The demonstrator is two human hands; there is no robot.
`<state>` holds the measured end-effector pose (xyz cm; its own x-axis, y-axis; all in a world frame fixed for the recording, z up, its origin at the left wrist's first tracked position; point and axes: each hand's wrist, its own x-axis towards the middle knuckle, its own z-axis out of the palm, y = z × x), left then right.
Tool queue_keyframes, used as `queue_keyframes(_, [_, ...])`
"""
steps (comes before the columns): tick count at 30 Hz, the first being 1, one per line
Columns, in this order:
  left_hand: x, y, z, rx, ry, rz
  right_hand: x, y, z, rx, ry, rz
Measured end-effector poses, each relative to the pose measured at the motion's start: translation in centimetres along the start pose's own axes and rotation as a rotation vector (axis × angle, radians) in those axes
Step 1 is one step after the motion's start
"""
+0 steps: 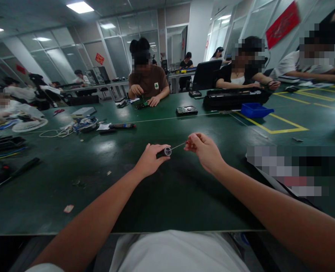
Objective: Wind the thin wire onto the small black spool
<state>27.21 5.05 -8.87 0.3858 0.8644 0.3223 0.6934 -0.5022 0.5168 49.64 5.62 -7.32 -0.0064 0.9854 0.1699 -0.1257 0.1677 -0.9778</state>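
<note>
- Tube (167,151), dark and short, is near the centre of the frame, above the green table (170,207); its round, pale-rimmed end is turned to the camera.
- Left hand (149,160) is closed on this tube, with thumb below and fingers above.
- Right hand (205,151), a little to the right, pinches a thin rod (179,146) by its reddish end, between the fingertips.
- The two hands are apart, and only the rod makes a bridge between them. Its far tip comes to the rim of the tube; whether it is inside or only touching, I cannot tell.
- About the progress: I judge that the work is under way and not finished. What is done is that the tube is gripped and the rod is brought to its end. I see no part coming out of it. What is left at this end cannot be known, because the details are too small.
- In the upper middle of the frame lies a small device (186,110); right of it are a long black unit (232,100) and a blue tray (255,110).
- At the left of the frame are tangled cables (85,124).
</note>
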Motion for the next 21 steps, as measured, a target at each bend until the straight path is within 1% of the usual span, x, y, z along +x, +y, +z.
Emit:
queue_keyframes(4, [0.0,0.1,0.0,0.010,-0.001,-0.011,-0.3,-0.1,0.0,-0.168,-0.046,-0.116])
queue_keyframes(8, [0.1,0.3,-0.1,0.011,0.004,-0.039,-0.4,-0.1,-0.1,-0.226,-0.053,-0.173])
queue_keyframes(11, [0.1,0.4,-0.2,0.006,0.009,-0.033,-0.6,-0.4,-0.2,-0.241,-0.061,-0.173])
queue_keyframes(13, [0.1,0.4,-0.2,0.008,0.005,-0.034,-0.7,-0.8,-0.2,-0.300,-0.051,-0.165])
queue_keyframes(17, [0.1,0.2,-0.1,0.023,0.008,-0.046,-0.9,-1.6,-0.3,-0.495,0.015,-0.168])
queue_keyframes(21, [0.1,0.2,0.0,0.021,0.015,-0.040,-1.1,-2.0,-0.1,-0.508,0.060,-0.160])
